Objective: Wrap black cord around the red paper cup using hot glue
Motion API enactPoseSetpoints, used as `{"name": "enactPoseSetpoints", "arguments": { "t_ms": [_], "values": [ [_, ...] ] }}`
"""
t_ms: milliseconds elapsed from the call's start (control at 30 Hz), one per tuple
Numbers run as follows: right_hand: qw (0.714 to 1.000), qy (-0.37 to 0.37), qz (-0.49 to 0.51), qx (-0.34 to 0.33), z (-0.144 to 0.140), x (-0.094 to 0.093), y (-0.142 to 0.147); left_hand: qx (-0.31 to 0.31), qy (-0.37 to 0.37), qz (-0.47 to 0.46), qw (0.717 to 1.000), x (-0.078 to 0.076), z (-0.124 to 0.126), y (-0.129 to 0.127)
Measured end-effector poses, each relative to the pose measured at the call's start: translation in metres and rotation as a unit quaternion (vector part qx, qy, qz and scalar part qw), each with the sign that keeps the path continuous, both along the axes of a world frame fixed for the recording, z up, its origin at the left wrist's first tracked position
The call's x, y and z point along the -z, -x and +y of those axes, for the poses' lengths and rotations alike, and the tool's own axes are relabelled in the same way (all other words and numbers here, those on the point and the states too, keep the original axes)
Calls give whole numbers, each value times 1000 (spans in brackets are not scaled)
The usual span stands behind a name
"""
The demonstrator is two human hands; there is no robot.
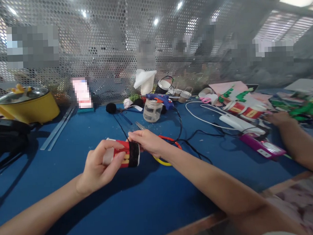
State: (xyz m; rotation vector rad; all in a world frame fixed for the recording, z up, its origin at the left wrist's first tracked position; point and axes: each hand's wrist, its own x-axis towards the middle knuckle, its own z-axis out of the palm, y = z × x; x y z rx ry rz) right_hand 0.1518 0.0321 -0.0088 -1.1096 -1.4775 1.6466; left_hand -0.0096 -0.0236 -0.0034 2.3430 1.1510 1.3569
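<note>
Where the blue worktop [103,208] spreads across the view, we get a perforated metal screen [104,33] standing along its far edge. We mark a yellow pot [42,109] with a glass lid at the far left corner, plus a co-worker's forearm [297,138] reaching in toward the right edge. Two clear strips [56,129] lie just right of the pot. We log a purple power strip [262,147] near the right edge.

Our left hand [98,165] is clamped round a red-and-white cup [126,159], thumb and fingers closed on it; the cup is tipped sideways, raised over the worktop, left of its middle. Our right hand [145,142] has fingertips bunched at the cup's black-banded end; whether they pinch anything, we can't tell. Below the right wrist we note a red-and-yellow loop [163,162].

Toward the far edge we have a blue glue gun [166,100], a clear jar [152,114] just beside it, then a black ball [111,108], with a thin black strand [121,127] running down to the cup.
</note>
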Motion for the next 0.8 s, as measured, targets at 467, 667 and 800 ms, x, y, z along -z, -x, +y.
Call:
{"name": "enactPoseSetpoints", "arguments": {
  "t_ms": [467,667,800],
  "values": [
    [941,-283,-169,-80,-17,-33,-21,-69,96,-35,992,-4,13,-1],
    [932,-320,-161,-56,-22,-27,-13,-81,131,-56,987,-5,15,-2],
    [928,-319,-184,-54,-22,-28,-13,-68,131,-52,988,-4,15,-2]
  ]
}}
